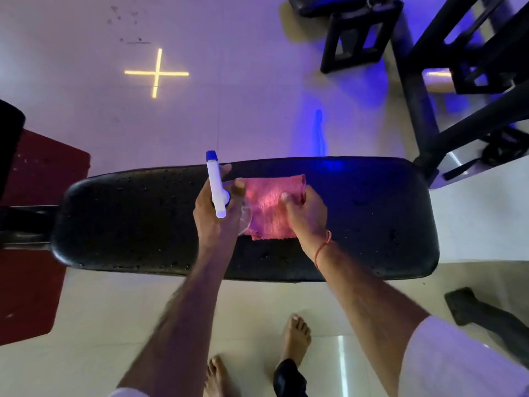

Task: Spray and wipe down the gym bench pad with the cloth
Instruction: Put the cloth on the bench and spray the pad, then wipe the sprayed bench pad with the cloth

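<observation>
The black gym bench pad runs left to right across the middle of the head view, its surface speckled with droplets. A pink-red cloth lies flat on the pad's centre. My left hand grips a white spray bottle with a blue nozzle, held over the pad just left of the cloth, nozzle pointing away from me. My right hand presses on the cloth's right side, fingers curled over its edge. A red thread circles my right wrist.
Black steel machine frames stand at the back right. A red mat and a black bench support lie left. A dark frame foot sits at the right. My bare feet stand on pale tiles before the bench.
</observation>
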The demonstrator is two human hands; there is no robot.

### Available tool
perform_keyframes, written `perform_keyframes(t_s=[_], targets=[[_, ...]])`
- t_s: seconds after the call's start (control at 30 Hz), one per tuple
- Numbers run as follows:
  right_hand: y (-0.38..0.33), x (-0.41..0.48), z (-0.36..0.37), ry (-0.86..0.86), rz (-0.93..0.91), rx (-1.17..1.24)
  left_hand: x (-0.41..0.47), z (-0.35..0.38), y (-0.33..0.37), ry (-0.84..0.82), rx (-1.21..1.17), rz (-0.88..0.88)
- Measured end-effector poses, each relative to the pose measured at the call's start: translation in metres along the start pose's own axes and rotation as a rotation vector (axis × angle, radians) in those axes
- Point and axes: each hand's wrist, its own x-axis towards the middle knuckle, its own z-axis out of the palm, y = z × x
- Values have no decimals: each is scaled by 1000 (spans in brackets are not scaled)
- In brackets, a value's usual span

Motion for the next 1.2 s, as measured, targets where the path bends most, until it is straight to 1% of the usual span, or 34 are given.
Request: perform_keyframes(t_s=[0.07,0.1,0.17,0.23,0.27,0.33,0.43,0.5,0.57,0.63,0.7,0.73,0.77,0.8,0.9,0.93,0.97,1.0,1.07,1.13,1.2], targets=[[0,-4,-24,-52,-66,233,3,12,5,-6,-13,-9],[1,-6,-38,-49,-98,288,4,18,5,-12,-24,-13],[7,-7,-67,-11,-130,296,3,34,6,-36,-20,-21],[14,-8,-92,34,-110,267,2,49,2,-70,-7,-19],[17,-10,-104,39,-96,259,1,56,0,-87,6,-18],[25,-17,-123,-4,-89,268,-4,64,-3,-95,38,-29],[34,-30,-142,-66,-96,304,-12,65,-10,-58,69,-27],[35,-39,-147,-97,-77,362,-21,63,-12,-43,133,-24],[33,-50,-147,-130,-47,433,-34,60,-16,-16,221,-58],[31,-60,-144,-184,-31,476,-51,56,-24,69,335,-85],[28,-70,-140,-246,-16,511,-70,53,-33,165,374,-70],[26,-75,-136,-278,5,545,-78,50,-36,178,334,-84],[24,-79,-133,-317,38,591,-83,47,-40,156,246,-141],[21,-84,-129,-366,76,638,-87,45,-41,99,123,-250],[12,-95,-114,-516,196,717,-88,32,-38,-214,-246,-684],[9,-98,-108,-546,228,733,-87,25,-37,-306,-336,-770],[6,-101,-100,-563,255,746,-86,14,-37,-367,-404,-807],[2,-104,-91,-573,274,752,-85,2,-39,-405,-452,-812],[-4,-109,-70,-579,297,733,-83,-23,-42,-410,-497,-784],[-9,-112,-48,-555,297,682,-80,-47,-45,-373,-503,-695],[-15,-115,-21,-520,265,588,-75,-74,-53,-283,-479,-590]])
